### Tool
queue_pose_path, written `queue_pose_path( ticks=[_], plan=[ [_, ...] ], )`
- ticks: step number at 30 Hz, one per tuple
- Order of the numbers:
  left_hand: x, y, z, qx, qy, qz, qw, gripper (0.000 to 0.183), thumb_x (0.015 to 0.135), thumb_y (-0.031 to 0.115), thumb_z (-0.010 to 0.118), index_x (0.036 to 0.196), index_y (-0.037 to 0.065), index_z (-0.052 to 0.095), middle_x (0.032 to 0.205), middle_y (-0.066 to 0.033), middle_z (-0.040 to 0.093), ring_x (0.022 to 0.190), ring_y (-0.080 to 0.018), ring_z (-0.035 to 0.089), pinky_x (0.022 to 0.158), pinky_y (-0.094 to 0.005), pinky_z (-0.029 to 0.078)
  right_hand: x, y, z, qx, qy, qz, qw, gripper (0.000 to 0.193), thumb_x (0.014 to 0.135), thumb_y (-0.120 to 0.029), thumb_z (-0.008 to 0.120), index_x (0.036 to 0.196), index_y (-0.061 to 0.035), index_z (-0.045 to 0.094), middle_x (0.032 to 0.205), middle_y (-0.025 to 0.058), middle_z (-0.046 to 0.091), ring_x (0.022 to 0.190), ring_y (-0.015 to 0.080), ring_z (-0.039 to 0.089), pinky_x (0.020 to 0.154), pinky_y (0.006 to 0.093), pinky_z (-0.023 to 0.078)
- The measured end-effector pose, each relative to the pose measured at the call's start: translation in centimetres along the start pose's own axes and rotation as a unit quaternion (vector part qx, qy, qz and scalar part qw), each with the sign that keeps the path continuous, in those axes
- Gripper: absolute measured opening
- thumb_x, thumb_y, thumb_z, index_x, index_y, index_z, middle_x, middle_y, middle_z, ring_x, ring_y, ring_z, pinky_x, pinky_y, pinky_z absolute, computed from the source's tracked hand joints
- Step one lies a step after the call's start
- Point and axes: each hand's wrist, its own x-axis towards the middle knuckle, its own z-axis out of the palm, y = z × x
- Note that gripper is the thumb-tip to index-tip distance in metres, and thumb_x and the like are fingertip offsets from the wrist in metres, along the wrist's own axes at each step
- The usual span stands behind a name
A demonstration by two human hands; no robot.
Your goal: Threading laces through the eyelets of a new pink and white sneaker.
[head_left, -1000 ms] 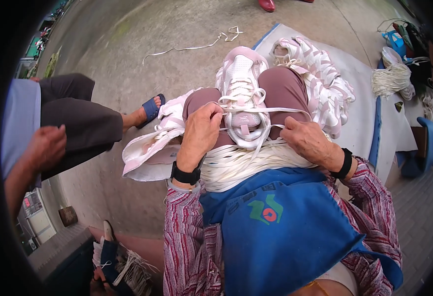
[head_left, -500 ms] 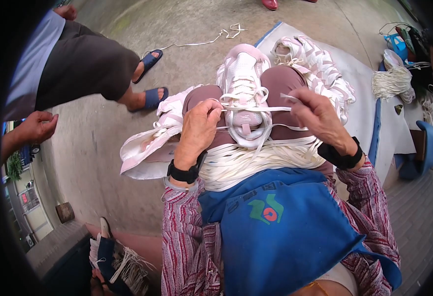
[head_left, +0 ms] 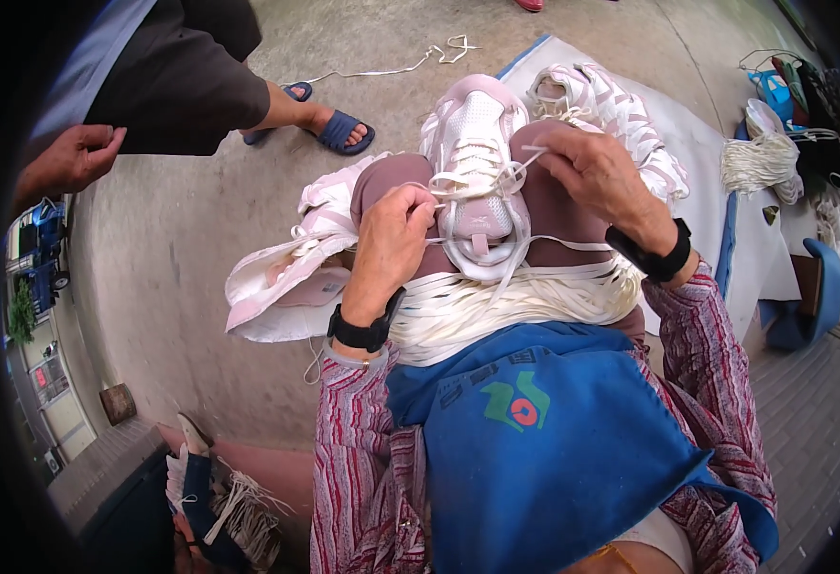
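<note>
A white and pink sneaker (head_left: 478, 143) lies between my knees, its heel opening toward me. White lace crosses its lower eyelets and is looped near the tongue. My left hand (head_left: 396, 234) is closed at the sneaker's left side, pinching the lace by the tongue. On the other side my right hand (head_left: 603, 172) pinches a lace end (head_left: 534, 153), raised above the shoe's right edge. A thick bundle of cream laces (head_left: 496, 311) lies across my lap, above the blue apron (head_left: 554, 440).
More sneakers are piled by my right knee (head_left: 621, 124) and by my left (head_left: 286, 287). A person in blue sandals (head_left: 346, 132) walks at the left. A loose lace (head_left: 391, 70) lies on the floor. A lace bundle (head_left: 762, 161) sits at the right.
My right hand has moved up and slightly left with the lace end, and the lace between my hands is no longer stretched straight across. The person at the left has stepped forward.
</note>
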Motion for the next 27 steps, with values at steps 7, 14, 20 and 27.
queue_pose_path(
  ticks=[7, 14, 20, 27],
  plan=[
    [-0.2, -0.3, 0.0, 0.014, 0.0, 0.005, 1.0, 0.016, 0.09, 0.012, 0.056, 0.094, -0.003, 0.063, 0.086, -0.0125, 0.063, 0.077, -0.0221, 0.061, 0.066, -0.031, 0.051, -1.9, -1.4, -2.1, 0.174, -0.101, 0.162, 0.966, 0.015, 0.092, -0.012, 0.057, 0.09, 0.0008, 0.063, 0.075, 0.0135, 0.063, 0.068, 0.0265, 0.062, 0.064, 0.0334, 0.049],
    [-0.3, 1.2, -0.2, 0.047, 0.002, 0.012, 0.999, 0.014, 0.087, 0.009, 0.057, 0.091, -0.003, 0.062, 0.086, -0.0196, 0.065, 0.077, -0.034, 0.063, 0.07, -0.0381, 0.049, -3.3, -1.8, 0.6, 0.158, -0.055, 0.039, 0.985, 0.014, 0.086, -0.009, 0.061, 0.096, 0.0001, 0.063, 0.083, 0.0158, 0.063, 0.075, 0.033, 0.062, 0.068, 0.0373, 0.049],
    [-1.2, 1.3, -0.5, 0.049, -0.023, -0.064, 0.997, 0.015, 0.09, 0.013, 0.057, 0.093, -0.002, 0.061, 0.083, -0.0194, 0.065, 0.072, -0.032, 0.064, 0.065, -0.0378, 0.049, -1.6, -3.3, 1.2, 0.086, -0.025, 0.047, 0.995, 0.023, 0.082, -0.012, 0.066, 0.104, -0.0058, 0.063, 0.084, 0.0116, 0.057, 0.071, 0.0293, 0.06, 0.062, 0.038, 0.048],
    [-1.7, 1.6, -1.0, -0.024, 0.029, -0.047, 0.998, 0.019, 0.091, 0.01, 0.058, 0.107, 0.001, 0.056, 0.07, 0.0021, 0.05, 0.064, -0.006, 0.045, 0.059, -0.0227, 0.04, -1.3, -4.3, 3.4, 0.005, -0.045, 0.014, 0.999, 0.019, 0.08, -0.012, 0.065, 0.097, -0.0056, 0.058, 0.087, 0.0109, 0.055, 0.07, 0.0314, 0.062, 0.059, 0.0417, 0.049]
  ],
)
